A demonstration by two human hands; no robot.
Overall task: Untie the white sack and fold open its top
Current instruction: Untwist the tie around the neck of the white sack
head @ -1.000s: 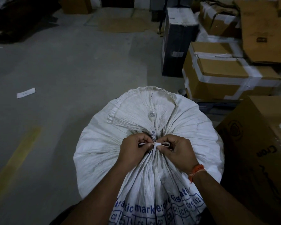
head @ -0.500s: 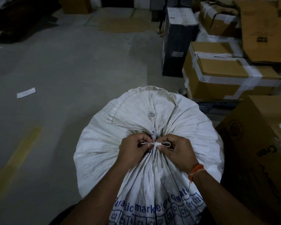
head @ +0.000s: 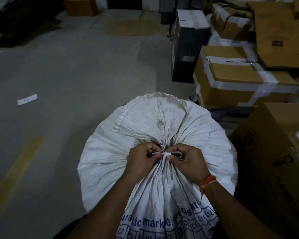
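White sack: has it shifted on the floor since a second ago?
No. The white sack keeps its place against the taped cardboard box behind it.

White sack (head: 110, 163) with blue lettering, white tie (head: 167, 154), orange wrist thread (head: 207, 182), brown white-taped boxes (head: 235, 80).

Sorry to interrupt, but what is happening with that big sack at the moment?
A person is working on the white tie that cinches the neck of the white sack. The left hand and right hand each pinch the tie beside the knot. The knot is not yet undone and the top is bunched shut.
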